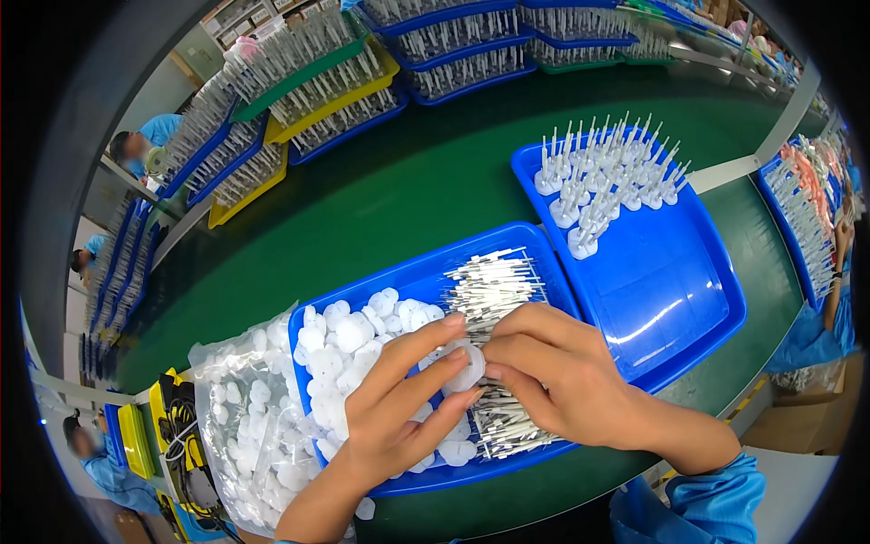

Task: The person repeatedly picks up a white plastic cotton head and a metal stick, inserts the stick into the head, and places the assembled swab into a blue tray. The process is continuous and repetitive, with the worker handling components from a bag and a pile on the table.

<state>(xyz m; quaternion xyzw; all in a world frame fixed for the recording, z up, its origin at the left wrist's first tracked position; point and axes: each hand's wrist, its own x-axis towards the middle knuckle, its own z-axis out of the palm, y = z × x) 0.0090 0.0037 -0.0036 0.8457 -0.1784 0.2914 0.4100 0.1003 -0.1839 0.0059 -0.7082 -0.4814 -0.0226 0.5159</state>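
White plastic cap (470, 370) was pinched in L hand (396, 392) over parts tray (412, 276); R hand (564, 374) met it, fingertips at cap, grip unclear. Approx. half of 2nd blue tray (671, 290) held upright pcs (619, 179), prob. done; many loose caps (337, 349) & sticks (494, 283) left.

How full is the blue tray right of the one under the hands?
Partly full: in the blue tray, white-based rods stand in the far part; its bottom shows bare at the near end.
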